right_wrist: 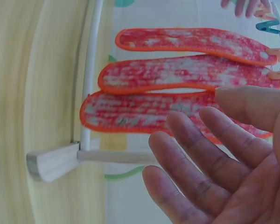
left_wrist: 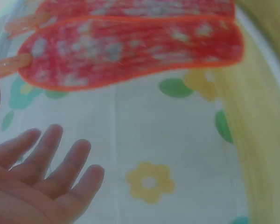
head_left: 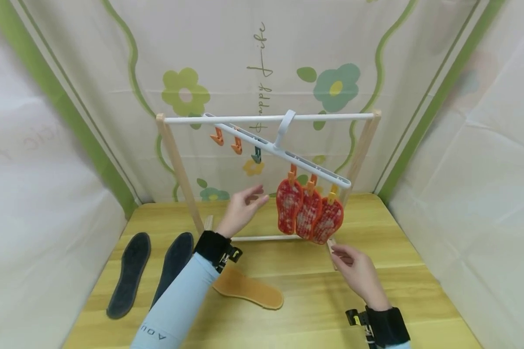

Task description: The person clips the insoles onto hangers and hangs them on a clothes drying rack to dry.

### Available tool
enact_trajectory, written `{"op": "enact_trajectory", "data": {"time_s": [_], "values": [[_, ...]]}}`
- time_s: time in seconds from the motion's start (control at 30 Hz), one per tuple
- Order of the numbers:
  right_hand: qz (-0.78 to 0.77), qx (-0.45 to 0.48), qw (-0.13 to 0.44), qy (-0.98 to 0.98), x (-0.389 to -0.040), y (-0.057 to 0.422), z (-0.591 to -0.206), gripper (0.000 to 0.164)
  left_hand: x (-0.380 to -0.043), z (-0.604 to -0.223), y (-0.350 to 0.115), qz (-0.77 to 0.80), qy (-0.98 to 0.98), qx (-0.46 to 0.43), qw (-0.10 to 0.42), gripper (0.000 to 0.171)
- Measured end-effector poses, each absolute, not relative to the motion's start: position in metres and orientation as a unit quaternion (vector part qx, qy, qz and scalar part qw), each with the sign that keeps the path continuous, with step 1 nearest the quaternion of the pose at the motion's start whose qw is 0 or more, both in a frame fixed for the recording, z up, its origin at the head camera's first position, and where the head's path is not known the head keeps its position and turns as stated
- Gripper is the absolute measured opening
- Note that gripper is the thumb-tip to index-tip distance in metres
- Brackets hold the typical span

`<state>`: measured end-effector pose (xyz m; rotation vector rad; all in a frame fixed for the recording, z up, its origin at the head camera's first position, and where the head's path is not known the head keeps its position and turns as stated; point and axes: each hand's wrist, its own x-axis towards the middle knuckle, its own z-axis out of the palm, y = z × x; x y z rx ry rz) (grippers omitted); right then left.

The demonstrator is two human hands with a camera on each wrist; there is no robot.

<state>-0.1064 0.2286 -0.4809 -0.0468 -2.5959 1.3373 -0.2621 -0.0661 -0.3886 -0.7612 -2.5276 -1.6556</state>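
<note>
Three red insoles hang clipped, 5 o'clock from hanger centre; your left hand empty, fingers loose, at their 9 o'clock; right hand likewise, 5 o'clock; lopsided load may swing; steady hanger, touch lightly.

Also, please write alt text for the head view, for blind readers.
Three red insoles hang from one end of a white clip hanger, near a person's empty left hand and right hand. Two dark insoles and one tan insole lie on the table.
</note>
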Motion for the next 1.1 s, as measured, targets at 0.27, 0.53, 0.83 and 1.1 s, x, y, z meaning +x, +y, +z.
{"op": "enact_trajectory", "data": {"time_s": [0.27, 0.53, 0.83, 1.1], "values": [[0.424, -0.023, 0.092, -0.901, -0.103, 0.244, -0.489, 0.026, -0.227, -0.431, -0.113, -0.524, -0.831, -0.189, 0.006, 0.052], [0.422, -0.032, 0.05, -0.905, -0.101, 0.253, -0.495, 0.028, -0.177, -0.484, -0.158, -0.52, -0.848, -0.106, 0.02, 0.052], [0.425, -0.02, 0.031, -0.904, -0.102, 0.256, -0.508, 0.027, -0.132, -0.519, -0.182, -0.514, -0.857, 0.001, 0.038, 0.049], [0.436, -0.006, 0.015, -0.9, -0.106, 0.25, -0.519, 0.023, -0.103, -0.543, -0.185, -0.52, -0.852, 0.045, 0.039, 0.047]]}}
